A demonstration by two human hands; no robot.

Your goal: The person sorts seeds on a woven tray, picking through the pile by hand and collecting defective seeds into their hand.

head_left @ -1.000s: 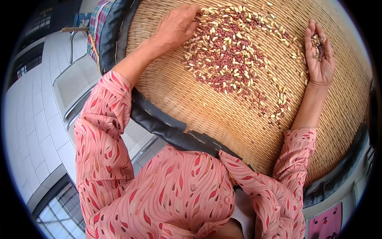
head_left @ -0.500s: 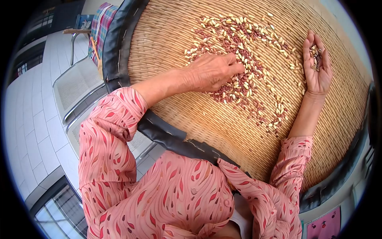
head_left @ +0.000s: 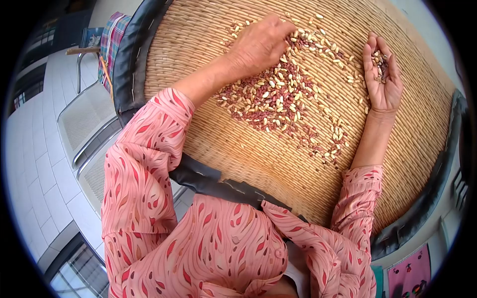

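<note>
At the far left, a checked cloth (head_left: 113, 37) hangs above a perforated metal chair (head_left: 87, 116), beside the black rim (head_left: 131, 64) of a round woven tray (head_left: 223, 144). The left arm (head_left: 208, 79) comes out of a patterned pink sleeve (head_left: 144, 134), bent at the elbow, its bare forearm slanting up and inward over the tray. The left hand (head_left: 261, 47) is palm down, its back showing, with the fingers (head_left: 284, 29) bent together and pointing down at the upper edge of the beans (head_left: 268, 97); whether they pinch any, I cannot tell. The red and cream beans lie on the weave mostly below this hand, thickest in the middle, with looser trails up to the right and down to the right. Farther right, the right arm (head_left: 371, 139) reaches up more nearly straight from its sleeve (head_left: 360, 191). The right hand (head_left: 383, 87) is palm up, loosely cupped, its fingers (head_left: 393, 69) curled inward around a small heap of beans in the palm. A few pale beans lie just beside it, on its left.
</note>
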